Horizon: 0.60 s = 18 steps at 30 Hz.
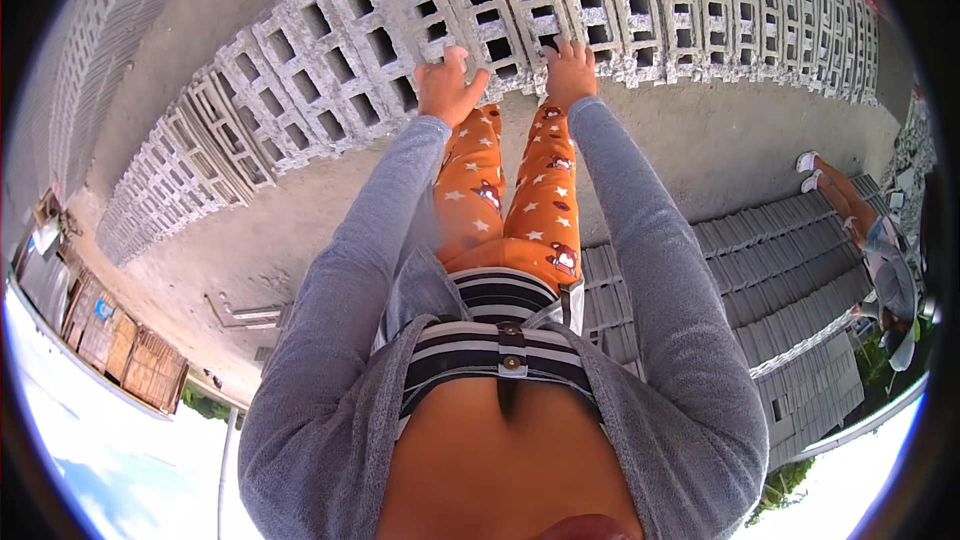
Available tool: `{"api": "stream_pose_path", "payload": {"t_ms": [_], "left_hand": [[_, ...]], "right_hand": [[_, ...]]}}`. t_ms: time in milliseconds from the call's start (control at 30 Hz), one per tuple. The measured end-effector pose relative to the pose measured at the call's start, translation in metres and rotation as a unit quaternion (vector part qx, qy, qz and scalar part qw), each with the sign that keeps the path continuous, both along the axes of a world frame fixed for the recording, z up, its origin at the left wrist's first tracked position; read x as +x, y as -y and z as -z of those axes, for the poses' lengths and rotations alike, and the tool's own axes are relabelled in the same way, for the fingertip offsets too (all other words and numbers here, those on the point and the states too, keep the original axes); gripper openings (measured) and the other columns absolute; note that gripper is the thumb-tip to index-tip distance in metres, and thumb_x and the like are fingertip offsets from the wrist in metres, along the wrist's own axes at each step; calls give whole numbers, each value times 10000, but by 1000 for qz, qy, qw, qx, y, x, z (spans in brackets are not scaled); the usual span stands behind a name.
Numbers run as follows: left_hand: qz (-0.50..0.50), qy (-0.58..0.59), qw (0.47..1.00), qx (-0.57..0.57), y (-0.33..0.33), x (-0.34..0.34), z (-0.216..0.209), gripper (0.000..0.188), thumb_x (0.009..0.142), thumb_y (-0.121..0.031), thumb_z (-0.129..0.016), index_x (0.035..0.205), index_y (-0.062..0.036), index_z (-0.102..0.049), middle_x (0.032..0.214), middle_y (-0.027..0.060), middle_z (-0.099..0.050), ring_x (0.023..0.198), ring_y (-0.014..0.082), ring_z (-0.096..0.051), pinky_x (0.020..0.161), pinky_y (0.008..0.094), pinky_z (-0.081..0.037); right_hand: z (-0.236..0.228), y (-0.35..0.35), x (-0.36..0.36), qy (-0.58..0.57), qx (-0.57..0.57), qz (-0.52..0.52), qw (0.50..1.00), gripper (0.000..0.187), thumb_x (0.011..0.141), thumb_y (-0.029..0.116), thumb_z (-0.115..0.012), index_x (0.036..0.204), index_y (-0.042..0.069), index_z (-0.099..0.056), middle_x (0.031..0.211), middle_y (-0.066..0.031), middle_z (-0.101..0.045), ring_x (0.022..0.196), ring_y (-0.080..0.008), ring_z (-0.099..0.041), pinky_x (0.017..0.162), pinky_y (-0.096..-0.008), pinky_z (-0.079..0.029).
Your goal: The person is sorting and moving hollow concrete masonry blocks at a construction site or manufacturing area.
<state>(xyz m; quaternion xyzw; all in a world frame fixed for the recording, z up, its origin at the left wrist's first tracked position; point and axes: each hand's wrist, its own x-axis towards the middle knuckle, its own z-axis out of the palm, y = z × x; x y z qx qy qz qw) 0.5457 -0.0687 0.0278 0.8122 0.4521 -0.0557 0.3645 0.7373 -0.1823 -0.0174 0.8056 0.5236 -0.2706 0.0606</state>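
A long row of grey hollow concrete blocks [355, 65] stands packed side by side in front of me, their square holes facing up. My left hand [450, 87] is at the near edge of the row, thumb spread away from the fingers, with fingertips over a block. To its right, my right hand [569, 72] lies palm down at the same edge, fingers stretched forward onto a block beside a hole. Between the hands are the near ends of a few blocks [497, 48]. Neither hand visibly lifts anything; the undersides of the fingers are hidden.
Stacked grey blocks [770, 250] stand behind me on the right, with another person [885, 255] near them. More block rows [95, 50] lie at the far left. Concrete ground [690, 130] runs along the near side of the row. A wooden shed [125, 345] is at the left.
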Motion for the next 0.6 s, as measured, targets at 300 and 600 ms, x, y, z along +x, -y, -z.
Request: {"api": "stream_pose_path", "payload": {"t_ms": [300,600], "left_hand": [[-10,-33,999,0,27,59,42,621,797,-368,-596,1277,-71,-336,1012,145,-631,918,302,-603,908,425,-316],[-20,-56,996,63,49,87,64,728,711,-427,-639,1268,-44,-368,1062,171,-574,1013,307,-527,899,430,-335]], "right_hand": [[-5,-17,48,-20,-12,-262,965,215,777,111,-515,948,62,-638,1086,-60,-516,1199,-239,-360,1085,-553,-145],[18,28,114,115,31,-330,936,281,811,112,-501,1079,30,-526,1115,-133,-519,1225,-294,-350,1083,-544,-166]]}}
